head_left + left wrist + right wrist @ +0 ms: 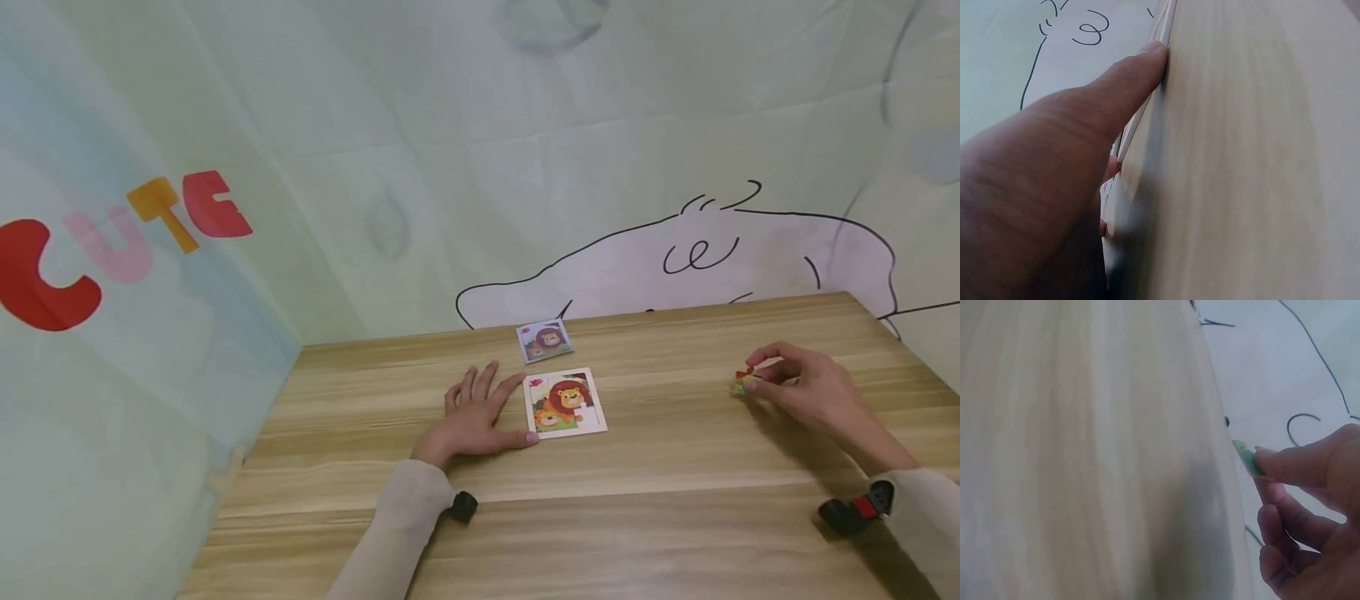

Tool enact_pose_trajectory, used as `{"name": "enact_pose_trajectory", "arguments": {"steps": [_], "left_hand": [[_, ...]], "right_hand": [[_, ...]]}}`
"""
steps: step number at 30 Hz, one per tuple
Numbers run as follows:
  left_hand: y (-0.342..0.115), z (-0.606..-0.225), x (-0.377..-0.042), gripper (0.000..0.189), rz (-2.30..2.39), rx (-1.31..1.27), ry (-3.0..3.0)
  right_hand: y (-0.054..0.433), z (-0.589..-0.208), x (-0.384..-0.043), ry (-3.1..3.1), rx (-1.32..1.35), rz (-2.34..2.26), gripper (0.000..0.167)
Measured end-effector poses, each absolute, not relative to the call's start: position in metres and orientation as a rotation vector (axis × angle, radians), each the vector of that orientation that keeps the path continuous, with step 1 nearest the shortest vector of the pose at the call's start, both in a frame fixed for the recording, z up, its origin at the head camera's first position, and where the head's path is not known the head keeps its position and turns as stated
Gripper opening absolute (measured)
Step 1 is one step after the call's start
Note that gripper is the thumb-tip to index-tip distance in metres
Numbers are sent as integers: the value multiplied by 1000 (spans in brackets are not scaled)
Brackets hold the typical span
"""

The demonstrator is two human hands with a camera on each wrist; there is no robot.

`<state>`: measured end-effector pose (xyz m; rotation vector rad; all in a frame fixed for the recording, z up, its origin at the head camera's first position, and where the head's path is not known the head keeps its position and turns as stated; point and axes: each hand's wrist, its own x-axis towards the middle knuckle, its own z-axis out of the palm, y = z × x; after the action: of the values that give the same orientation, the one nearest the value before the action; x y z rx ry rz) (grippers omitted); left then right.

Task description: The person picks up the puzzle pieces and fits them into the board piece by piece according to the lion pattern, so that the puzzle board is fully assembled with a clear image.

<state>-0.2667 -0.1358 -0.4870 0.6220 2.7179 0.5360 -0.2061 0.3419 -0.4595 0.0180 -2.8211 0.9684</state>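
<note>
A square lion jigsaw puzzle (558,406) in a pale frame lies on the table, with a white gap at its lower right. My left hand (474,422) rests beside it with fingers spread, the thumb and index fingertips at its left edge. In the left wrist view the thumb (1125,78) touches the side of the frame. Off to the right, my right hand (813,392) pinches a puzzle piece (742,383) between thumb and fingers. The right wrist view shows the green part of this puzzle piece (1247,457) held above the tabletop, most of it behind the thumb.
A square lion picture card (543,341) lies just behind the puzzle, near the back edge of the wood-grain table (645,533). Behind the table hangs a pale printed curtain (420,125). Dark straps with small black devices (463,507) sit at both wrists.
</note>
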Motion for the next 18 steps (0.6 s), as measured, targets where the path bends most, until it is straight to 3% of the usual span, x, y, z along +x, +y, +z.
{"name": "enact_pose_trajectory", "arguments": {"steps": [6,18], "left_hand": [[-136,-485,-266,102,526,630,2717],[-136,-485,-266,103,548,620,2706]], "right_hand": [[330,-447,-207,-2841,35,1010,39],[303,-438,-209,-2731,210,1101,31]]}}
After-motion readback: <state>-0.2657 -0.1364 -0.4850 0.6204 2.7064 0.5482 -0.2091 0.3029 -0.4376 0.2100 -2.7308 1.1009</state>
